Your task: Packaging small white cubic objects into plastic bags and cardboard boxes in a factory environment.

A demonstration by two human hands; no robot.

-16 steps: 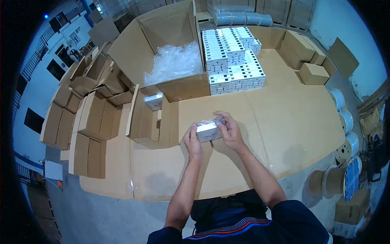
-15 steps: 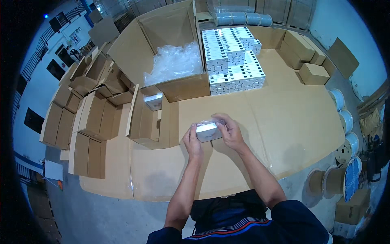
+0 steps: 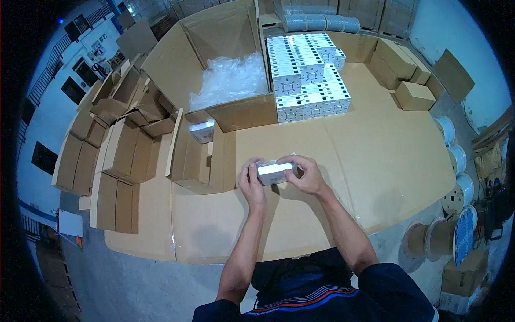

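A small white box in clear plastic wrap (image 3: 274, 172) is held between both hands just above the cardboard-covered table (image 3: 375, 161). My left hand (image 3: 251, 182) grips its left end, and my right hand (image 3: 304, 175) covers its right end and top. To the left stands a small open carton (image 3: 193, 155) with one wrapped white box (image 3: 203, 130) inside it. A stack of white boxes (image 3: 306, 70) stands at the far middle of the table. A large open carton (image 3: 225, 70) beside it holds clear plastic bags (image 3: 228, 80).
Several folded and open empty cartons (image 3: 118, 139) crowd the left side. Closed brown boxes (image 3: 413, 94) sit at the far right. Spools (image 3: 456, 188) stand on the floor beyond the right table edge.
The hands have shifted slightly on the small box; it stays in about the same place above the table.
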